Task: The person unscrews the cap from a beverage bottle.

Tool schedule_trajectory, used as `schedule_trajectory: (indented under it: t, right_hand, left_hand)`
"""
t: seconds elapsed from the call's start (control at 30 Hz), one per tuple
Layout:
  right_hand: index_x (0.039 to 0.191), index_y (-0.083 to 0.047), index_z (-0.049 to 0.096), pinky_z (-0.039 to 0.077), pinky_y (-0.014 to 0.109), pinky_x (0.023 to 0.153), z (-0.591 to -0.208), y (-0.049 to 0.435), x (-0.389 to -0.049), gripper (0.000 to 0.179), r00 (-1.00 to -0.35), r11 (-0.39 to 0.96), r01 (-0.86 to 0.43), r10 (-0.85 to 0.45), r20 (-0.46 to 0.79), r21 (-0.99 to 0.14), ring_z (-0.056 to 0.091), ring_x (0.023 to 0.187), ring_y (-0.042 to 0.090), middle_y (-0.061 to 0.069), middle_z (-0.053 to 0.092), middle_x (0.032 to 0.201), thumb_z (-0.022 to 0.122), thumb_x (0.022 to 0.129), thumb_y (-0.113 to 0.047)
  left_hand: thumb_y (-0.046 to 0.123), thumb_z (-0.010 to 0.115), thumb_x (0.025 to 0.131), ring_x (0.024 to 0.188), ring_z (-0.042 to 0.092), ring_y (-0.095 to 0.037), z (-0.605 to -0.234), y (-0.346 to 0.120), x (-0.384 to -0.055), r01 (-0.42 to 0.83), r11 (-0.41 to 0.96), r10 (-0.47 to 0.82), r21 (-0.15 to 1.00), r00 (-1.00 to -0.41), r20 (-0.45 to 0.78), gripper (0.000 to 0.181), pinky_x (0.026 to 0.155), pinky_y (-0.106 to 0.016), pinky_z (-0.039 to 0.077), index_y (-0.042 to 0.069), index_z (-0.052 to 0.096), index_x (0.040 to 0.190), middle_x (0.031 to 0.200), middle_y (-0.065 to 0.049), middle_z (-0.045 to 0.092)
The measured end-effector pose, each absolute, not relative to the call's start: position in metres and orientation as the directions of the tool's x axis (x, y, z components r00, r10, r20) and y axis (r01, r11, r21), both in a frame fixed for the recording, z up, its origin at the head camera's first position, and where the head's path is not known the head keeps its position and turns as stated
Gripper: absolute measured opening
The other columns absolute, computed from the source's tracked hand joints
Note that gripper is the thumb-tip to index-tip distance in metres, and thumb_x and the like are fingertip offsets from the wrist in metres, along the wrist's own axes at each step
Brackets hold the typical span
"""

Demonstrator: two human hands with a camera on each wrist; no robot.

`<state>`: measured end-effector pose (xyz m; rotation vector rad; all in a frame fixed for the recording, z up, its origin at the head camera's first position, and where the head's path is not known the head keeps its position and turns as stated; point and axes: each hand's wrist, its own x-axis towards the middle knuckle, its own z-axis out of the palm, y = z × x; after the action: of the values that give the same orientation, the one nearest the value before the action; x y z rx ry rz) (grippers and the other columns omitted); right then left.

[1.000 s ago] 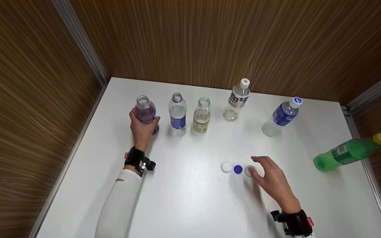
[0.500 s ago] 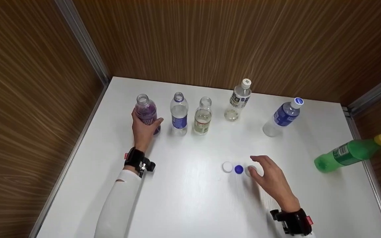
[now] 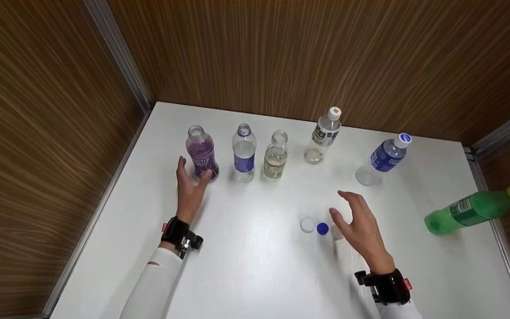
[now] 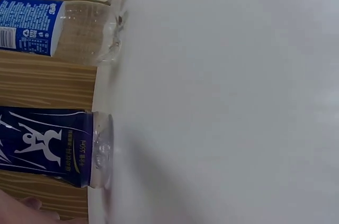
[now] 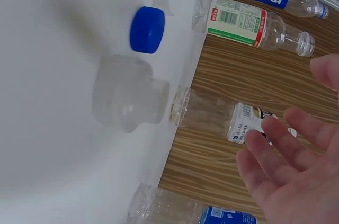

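Just in front of an uncapped purple bottle (image 3: 201,150), my left hand (image 3: 188,195) has its thumb and fingers spread around the lower side without gripping it; the dark label (image 4: 45,144) fills the lower left of the left wrist view. Over the table, my right hand (image 3: 362,228) hovers with fingers apart, holding nothing. Beside it lie a white cap (image 3: 307,225), a blue cap (image 3: 322,228) and a translucent cap (image 3: 336,233), partly behind the thumb. The right wrist view shows the blue cap (image 5: 147,29) and translucent cap (image 5: 130,94) near the fingers.
Uncapped bottles, one Pepsi (image 3: 243,156) and one with a pale label (image 3: 275,160), stand right of the purple one. Farther right are a white-capped bottle (image 3: 323,135), a blue-labelled bottle (image 3: 384,157) and a green bottle (image 3: 472,210). Wood-grain panels (image 3: 281,57) enclose the table.
My left hand has let go of the purple bottle and drawn back slightly. My right hand has lifted away from the translucent cap, its fingers opening wider. The caps stay on the table.
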<state>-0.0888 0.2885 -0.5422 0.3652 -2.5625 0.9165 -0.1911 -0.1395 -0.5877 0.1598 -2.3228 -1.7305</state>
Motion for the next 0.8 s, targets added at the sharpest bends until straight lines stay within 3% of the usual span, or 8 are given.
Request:
schedule_trajectory:
  t: [0.3,0.8]
  right_hand:
    - [0.144,0.006,0.049,0.043,0.055,0.105,-0.524,0.28,-0.125,0.059,-0.912,0.725,-0.31,-0.042,0.409,-0.616,0.053,0.129,0.041,0.027,0.055,0.138,0.074,0.095,-0.015]
    - [0.155,0.003,0.034,0.036,0.053,0.117,-0.511,0.268,-0.198,0.073,-0.936,0.63,-0.143,0.165,0.311,-0.763,0.04,0.144,0.039,0.024,0.041,0.156,0.069,0.098,-0.026]
  left_hand:
    - [0.04,0.071,0.096,0.155,0.02,-0.033,-0.597,-0.138,-0.158,0.067,0.37,-0.213,0.927,-0.965,0.155,0.095,0.125,-0.048,0.019,0.004,0.015,0.163,0.167,-0.019,0.021]
    - [0.034,0.072,0.096,0.155,0.02,-0.032,-0.593,-0.13,-0.139,0.093,0.363,-0.199,0.927,-0.964,0.174,0.09,0.125,-0.05,0.019,0.004,0.02,0.162,0.167,-0.018,0.024]
